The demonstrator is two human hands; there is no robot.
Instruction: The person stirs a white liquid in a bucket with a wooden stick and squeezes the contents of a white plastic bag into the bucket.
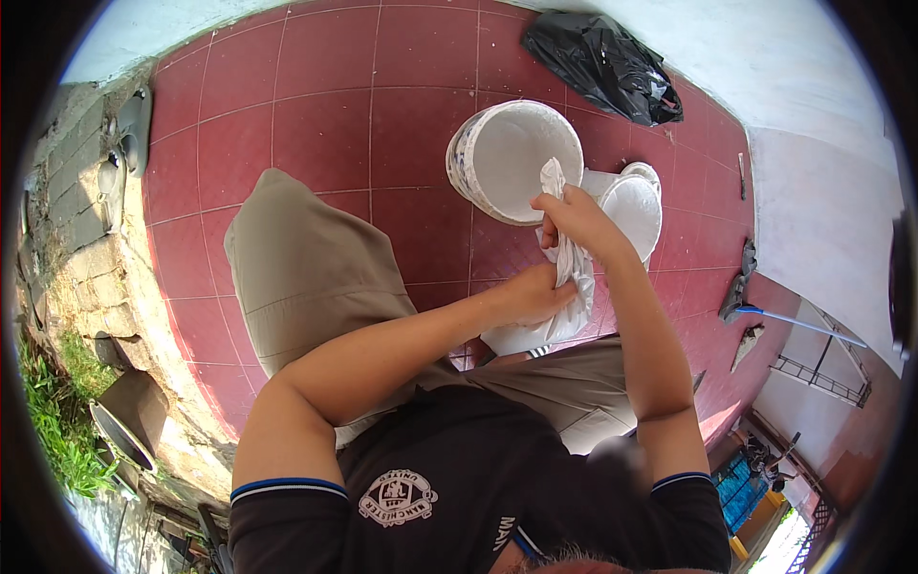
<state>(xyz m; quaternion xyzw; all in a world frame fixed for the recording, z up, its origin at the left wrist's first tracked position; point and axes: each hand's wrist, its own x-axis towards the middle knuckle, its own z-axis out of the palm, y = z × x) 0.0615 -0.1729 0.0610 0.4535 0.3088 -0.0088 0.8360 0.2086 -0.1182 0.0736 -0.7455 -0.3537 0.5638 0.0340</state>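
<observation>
A white plastic bag (545,335) stands on the floor close in front of me, its top gathered into a twisted neck. My left hand (537,295) is closed round the lower part of that neck, just above the full body of the bag. Higher up, my right hand (581,220) grips the neck, and a crumpled end sticks up past its fingers. Just beyond my hands is a big white bucket (462,167) with a whitish inside. To its right, next to my right wrist, sits a smaller white bucket (636,215), partly hidden by my forearm.
Red floor tiles (325,115) spread around me. A black plastic bag (607,72) lies by the far wall. At the right are a blue-handled broom (765,314) and a metal rack (822,378). Sandals (115,182) lie along the left edge, beside stone and grass.
</observation>
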